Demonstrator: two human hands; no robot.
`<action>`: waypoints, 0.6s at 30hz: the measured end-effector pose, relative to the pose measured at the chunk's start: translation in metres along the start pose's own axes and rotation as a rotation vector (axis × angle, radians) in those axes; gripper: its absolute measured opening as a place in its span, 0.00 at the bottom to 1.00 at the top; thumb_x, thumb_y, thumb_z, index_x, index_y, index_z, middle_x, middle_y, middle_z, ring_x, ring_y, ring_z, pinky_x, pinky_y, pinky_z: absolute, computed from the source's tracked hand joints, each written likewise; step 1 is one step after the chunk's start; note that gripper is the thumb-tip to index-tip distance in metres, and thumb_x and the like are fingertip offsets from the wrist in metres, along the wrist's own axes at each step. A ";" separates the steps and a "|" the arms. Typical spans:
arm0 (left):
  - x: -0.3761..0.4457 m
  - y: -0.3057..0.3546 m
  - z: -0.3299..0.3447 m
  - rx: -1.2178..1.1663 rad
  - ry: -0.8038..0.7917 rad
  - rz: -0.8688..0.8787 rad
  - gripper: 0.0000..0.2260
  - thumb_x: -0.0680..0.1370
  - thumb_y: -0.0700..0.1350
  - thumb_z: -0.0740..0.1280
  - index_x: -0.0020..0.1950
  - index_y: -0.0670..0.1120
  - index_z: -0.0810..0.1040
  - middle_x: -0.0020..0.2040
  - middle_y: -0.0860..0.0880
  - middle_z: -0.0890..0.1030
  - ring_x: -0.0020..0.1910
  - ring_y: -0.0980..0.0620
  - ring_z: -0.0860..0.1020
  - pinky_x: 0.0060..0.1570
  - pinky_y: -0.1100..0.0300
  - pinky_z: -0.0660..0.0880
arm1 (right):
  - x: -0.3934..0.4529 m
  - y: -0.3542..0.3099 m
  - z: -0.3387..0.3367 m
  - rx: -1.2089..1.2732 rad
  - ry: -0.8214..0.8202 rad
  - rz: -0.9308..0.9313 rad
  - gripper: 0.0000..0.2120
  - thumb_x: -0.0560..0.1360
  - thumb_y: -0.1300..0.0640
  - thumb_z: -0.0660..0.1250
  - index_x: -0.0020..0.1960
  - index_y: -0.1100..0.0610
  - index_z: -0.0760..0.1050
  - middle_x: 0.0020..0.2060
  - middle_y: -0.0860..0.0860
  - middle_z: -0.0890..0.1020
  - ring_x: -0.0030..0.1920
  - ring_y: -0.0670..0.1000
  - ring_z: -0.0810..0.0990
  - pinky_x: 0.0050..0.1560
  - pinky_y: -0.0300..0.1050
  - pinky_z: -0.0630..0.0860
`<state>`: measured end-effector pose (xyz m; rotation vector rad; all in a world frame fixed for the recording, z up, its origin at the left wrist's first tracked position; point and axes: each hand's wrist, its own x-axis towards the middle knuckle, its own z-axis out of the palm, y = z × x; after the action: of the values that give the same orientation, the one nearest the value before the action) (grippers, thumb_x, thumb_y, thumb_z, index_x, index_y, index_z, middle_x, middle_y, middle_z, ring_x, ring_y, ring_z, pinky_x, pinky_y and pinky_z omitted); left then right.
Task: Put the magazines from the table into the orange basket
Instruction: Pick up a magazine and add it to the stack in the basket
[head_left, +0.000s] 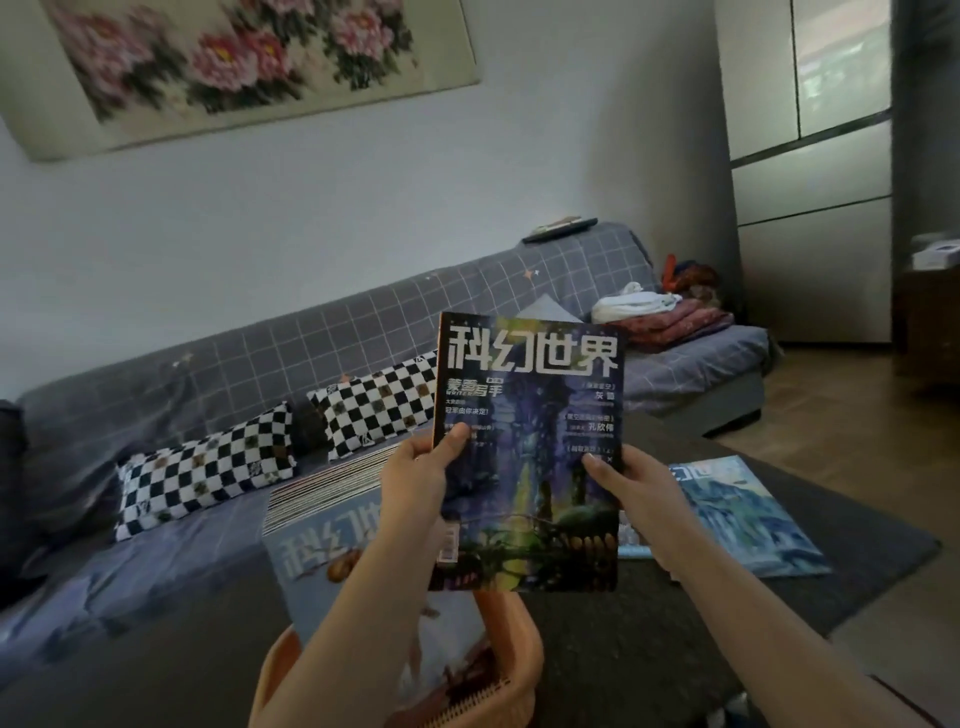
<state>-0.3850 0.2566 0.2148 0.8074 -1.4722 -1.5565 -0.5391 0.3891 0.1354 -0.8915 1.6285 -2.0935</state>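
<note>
Above the dark tabletop (597, 618) and the orange basket (519, 654) at its near edge, the dark-covered magazine (530, 452) is held upright between both grips: left hand (415, 483) pinches its left edge, right hand (631, 488) its right edge. It looks light, thin and floppy, best supported at both edges. Another magazine (748, 514) lies toward the tabletop's right edge.

The raised magazine (530, 457) has a glossy paper cover that catches the light — the blue one (748, 514) lying on the table looks just as slick. The table (649, 613) shows a dark, matt top. The orange basket (514, 670) is smooth plastic with a ribbed rim. The sofa (260, 364) wears soft grey checked cloth — its chequered cushions (208, 483) are matt fabric too.
</note>
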 end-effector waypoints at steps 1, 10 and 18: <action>-0.004 -0.001 -0.012 -0.035 0.014 -0.016 0.10 0.72 0.46 0.75 0.41 0.45 0.75 0.40 0.45 0.82 0.42 0.43 0.81 0.42 0.46 0.78 | -0.005 -0.005 0.007 -0.030 -0.006 -0.019 0.06 0.74 0.54 0.67 0.50 0.52 0.80 0.43 0.49 0.85 0.44 0.48 0.84 0.44 0.43 0.79; -0.031 -0.033 -0.123 -0.218 0.098 -0.113 0.07 0.73 0.43 0.73 0.42 0.44 0.76 0.40 0.42 0.83 0.37 0.43 0.82 0.36 0.48 0.80 | -0.034 0.001 0.082 -0.206 -0.194 -0.016 0.05 0.73 0.49 0.68 0.47 0.49 0.78 0.41 0.45 0.85 0.41 0.43 0.83 0.41 0.40 0.76; -0.034 -0.078 -0.179 0.259 0.321 -0.002 0.05 0.72 0.45 0.74 0.41 0.45 0.81 0.36 0.49 0.85 0.36 0.51 0.83 0.33 0.61 0.75 | -0.031 0.055 0.124 -0.524 -0.274 -0.015 0.03 0.74 0.48 0.67 0.44 0.47 0.76 0.38 0.43 0.82 0.37 0.39 0.80 0.35 0.34 0.74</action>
<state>-0.2220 0.2020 0.1154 1.1511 -1.4465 -1.1833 -0.4404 0.3013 0.0921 -1.2842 2.0451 -1.4791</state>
